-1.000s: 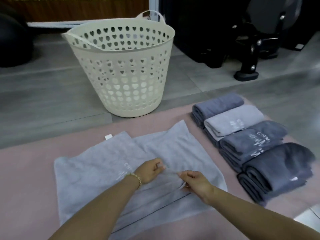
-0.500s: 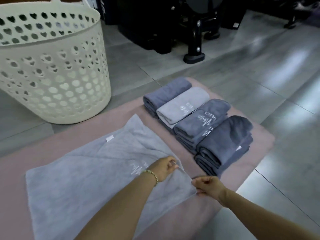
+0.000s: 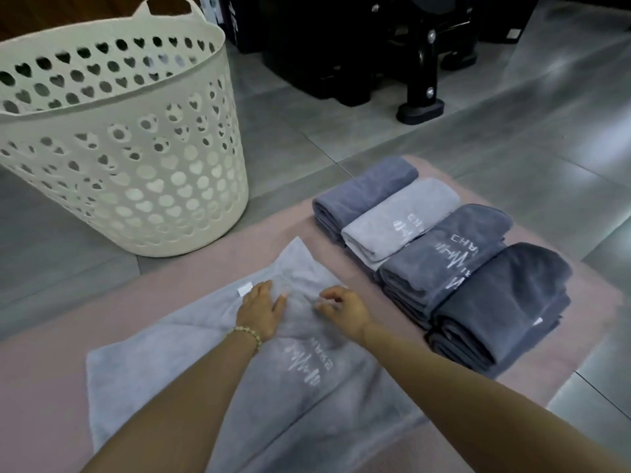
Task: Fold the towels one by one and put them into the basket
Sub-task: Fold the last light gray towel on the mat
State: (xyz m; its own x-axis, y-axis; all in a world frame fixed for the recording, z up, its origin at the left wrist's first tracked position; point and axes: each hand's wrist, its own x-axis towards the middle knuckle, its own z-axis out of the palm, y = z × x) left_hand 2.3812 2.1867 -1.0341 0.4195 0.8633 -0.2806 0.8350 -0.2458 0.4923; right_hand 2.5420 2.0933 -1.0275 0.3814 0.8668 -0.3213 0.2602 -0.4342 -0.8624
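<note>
Since both hands pinched near right corner half a second ago, towel (image 3: 191,363) corner carried across to far edge by white tag (image 3: 245,288): first fold laid. Left hand (image 3: 261,310) now flat, fingers straight, pressing cloth. Right hand (image 3: 341,308) fingers curled, pinching fold just beside. Towel doubled, mid-mat (image 3: 41,387). Basket (image 3: 136,186) on floor off mat's far left corner, folded towels (image 3: 444,264) along right edge. More folds likely needed before basket.

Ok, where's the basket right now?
Head view, upper left: the basket stands on the grey floor just beyond the pink mat, left of the folded towels.
</note>
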